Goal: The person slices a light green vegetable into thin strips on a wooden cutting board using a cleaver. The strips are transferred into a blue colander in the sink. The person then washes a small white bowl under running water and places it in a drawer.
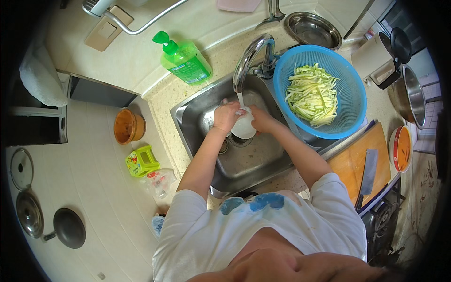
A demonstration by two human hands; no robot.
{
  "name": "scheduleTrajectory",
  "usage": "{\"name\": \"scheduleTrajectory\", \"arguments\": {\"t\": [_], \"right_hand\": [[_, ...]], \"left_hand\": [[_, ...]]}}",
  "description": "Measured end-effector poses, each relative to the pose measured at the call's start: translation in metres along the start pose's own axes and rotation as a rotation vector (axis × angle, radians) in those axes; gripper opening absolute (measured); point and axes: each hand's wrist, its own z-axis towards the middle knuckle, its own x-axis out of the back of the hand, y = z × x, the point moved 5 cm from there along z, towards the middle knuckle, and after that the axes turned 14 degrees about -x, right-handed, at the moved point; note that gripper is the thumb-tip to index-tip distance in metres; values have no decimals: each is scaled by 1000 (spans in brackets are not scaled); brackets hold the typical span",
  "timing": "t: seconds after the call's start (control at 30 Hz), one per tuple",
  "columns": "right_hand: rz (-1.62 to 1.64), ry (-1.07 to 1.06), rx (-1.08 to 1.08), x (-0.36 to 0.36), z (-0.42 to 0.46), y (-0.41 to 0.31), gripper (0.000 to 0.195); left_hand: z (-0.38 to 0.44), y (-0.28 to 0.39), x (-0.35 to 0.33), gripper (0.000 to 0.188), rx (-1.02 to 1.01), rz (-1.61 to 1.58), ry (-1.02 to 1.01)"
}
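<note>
Over the stainless steel sink point(253, 160), water runs from the curved chrome faucet point(246, 60) onto a small white bowl point(243, 127). My left hand point(226, 116) grips the bowl's upper left side, its fingers near the rim under the stream. On the bowl's right side, my right hand point(261, 120) holds it, some fingers hidden behind it. Part of another shiny or pale item shows behind my left hand; I cannot tell what it is. Right of the faucet, a blue plastic colander point(352, 102) holds shredded pale green vegetable point(312, 95).
A green pump bottle point(188, 63) stands behind the sink. At right lie a wooden cutting board point(347, 165) with a cleaver point(369, 171), a bowl of orange contents point(402, 148), and a gas stove point(380, 218). A steel basin point(313, 30) sits behind the colander.
</note>
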Motion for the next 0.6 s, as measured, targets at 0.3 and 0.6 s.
{"name": "scheduleTrajectory", "arguments": {"t": [0.3,0.6], "right_hand": [[835,67,-67,-27,26,49,44],[958,191,-21,-41,25,32,50]], "left_hand": [[-23,46,17,28,149,49,659],[-15,-28,-81,19,511,-923,261]]}}
